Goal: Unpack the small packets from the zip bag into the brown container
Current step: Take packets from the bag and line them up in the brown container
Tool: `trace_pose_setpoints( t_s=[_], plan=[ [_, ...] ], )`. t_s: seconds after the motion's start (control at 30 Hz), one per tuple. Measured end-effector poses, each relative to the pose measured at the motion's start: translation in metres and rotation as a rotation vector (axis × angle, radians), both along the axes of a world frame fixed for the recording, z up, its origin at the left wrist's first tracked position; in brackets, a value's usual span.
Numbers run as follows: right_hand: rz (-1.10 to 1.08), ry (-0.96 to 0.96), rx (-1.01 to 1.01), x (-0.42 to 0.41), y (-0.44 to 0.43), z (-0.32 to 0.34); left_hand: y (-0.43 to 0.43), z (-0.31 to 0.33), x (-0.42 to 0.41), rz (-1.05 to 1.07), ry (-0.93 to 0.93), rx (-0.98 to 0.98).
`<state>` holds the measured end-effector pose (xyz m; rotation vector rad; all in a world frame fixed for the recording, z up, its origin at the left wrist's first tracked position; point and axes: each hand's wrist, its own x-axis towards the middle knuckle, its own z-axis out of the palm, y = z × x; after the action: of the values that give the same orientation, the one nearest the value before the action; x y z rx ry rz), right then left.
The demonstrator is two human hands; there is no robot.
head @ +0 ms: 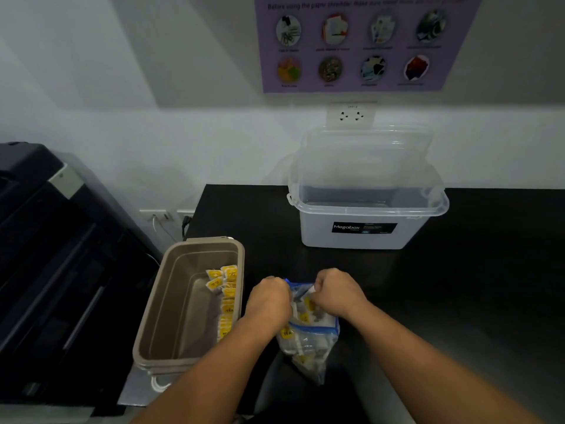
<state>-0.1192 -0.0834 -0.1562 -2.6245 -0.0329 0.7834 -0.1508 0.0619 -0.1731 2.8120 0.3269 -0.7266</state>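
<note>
A clear zip bag (308, 338) with a blue seal stands on the black counter, holding several small white packets with yellow labels. My left hand (269, 301) grips the left side of the bag's mouth. The right side of that mouth is pinched by my right hand (336, 293). Left of the bag sits the brown container (171, 304), open on top. Several yellow-labelled packets (227, 298) lie in a row along its right inner wall.
A clear plastic box (367, 218) labelled Megabox stands at the back of the counter, its lid propped against the wall. A large black machine (55, 270) fills the left side. The counter's left edge runs just beside the brown container.
</note>
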Motion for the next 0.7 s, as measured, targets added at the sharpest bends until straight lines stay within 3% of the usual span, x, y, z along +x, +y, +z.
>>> trace_pose_setpoints(
  t_s=[0.27, 0.47, 0.7],
  plan=[
    [-0.294, -0.022, 0.416, 0.000, -0.041, 0.008, -0.018, 0.012, 0.010, -0.336, -0.033, -0.047],
    [-0.447, 0.111, 0.595, -0.009, -0.056, 0.012, -0.025, 0.018, 0.020, -0.601, 0.109, 0.063],
    [-0.576, 0.213, 0.651, -0.013, -0.063, 0.005, -0.027, 0.025, 0.025, -0.620, 0.170, 0.087]
  ],
)
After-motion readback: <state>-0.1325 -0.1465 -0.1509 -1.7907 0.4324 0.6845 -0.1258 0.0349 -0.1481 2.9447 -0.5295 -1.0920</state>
